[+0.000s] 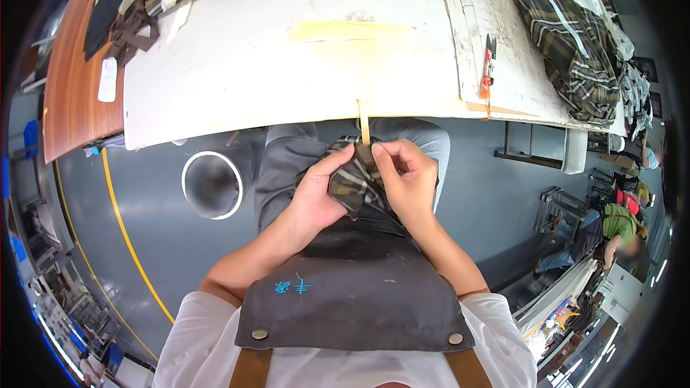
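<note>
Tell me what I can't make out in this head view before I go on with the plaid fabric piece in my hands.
- Dark plaid fabric piece: its middle is covered by the left hand and right hand, so its shape is unclear.
- Thin tan strip hanging off the white worktable: its lower end is hidden behind the fabric and fingers.
- Red-handled snips: too small to tell the blades' state.
- Folded plaid garments: bent by fisheye near the rim.

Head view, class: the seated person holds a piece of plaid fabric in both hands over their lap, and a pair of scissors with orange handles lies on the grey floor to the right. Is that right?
Not quite. The scissors lie on the white worktable, not on the floor, as the head view shows. The rest stands: the left hand and right hand both hold the plaid fabric over the lap.
</note>
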Available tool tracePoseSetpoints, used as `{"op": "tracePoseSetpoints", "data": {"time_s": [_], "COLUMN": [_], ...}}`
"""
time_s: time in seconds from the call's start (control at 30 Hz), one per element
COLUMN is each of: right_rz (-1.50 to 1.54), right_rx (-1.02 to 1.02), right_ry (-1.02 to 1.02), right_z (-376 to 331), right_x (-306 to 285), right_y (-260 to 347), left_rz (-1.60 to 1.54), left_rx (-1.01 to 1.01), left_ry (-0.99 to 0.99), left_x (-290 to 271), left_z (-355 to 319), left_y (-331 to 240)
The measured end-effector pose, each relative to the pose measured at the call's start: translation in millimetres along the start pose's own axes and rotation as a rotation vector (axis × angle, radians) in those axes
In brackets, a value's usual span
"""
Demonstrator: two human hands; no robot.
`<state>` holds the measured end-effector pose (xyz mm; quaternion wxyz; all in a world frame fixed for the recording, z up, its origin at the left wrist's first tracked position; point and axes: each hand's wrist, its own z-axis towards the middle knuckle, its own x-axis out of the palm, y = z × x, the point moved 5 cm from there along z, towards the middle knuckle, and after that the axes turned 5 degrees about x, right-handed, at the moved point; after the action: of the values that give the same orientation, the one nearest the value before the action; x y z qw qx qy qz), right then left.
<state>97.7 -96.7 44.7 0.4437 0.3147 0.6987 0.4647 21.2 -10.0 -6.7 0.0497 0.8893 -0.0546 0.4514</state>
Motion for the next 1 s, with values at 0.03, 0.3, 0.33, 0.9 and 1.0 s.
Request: {"op": "tracePoseSetpoints", "data": {"time_s": [0.03,0.3,0.33,0.9,1.0], "right_rz": [0.000,-0.079,-0.175,0.176,0.229], "right_rx": [-0.001,0.203,0.056,0.118,0.115], "right_ry": [-0.002,0.297,0.203,0.131,0.130], "right_z": [3.6,-4.8,-8.4,16.1,17.8], "right_x": [0.9,-16.3,-19.4,6.5,7.4], "right_y": [0.2,-21.2,-4.7,-22.0,-22.3], "left_rz": [0.001,0.276,0.547,1.785,1.459], "left_rx": [-0.001,0.245,0.343,1.695,1.207], "left_ry": [0.001,0.050,0.056,-0.151,-0.037], "left_x": [-1.0,-0.7,-8.4,33.4,32.4], "left_z": [5.5,22.3,24.0,-19.8,-22.1], "left_y": [-1.6,-27.3,-31.3,-46.5,-41.7]}}
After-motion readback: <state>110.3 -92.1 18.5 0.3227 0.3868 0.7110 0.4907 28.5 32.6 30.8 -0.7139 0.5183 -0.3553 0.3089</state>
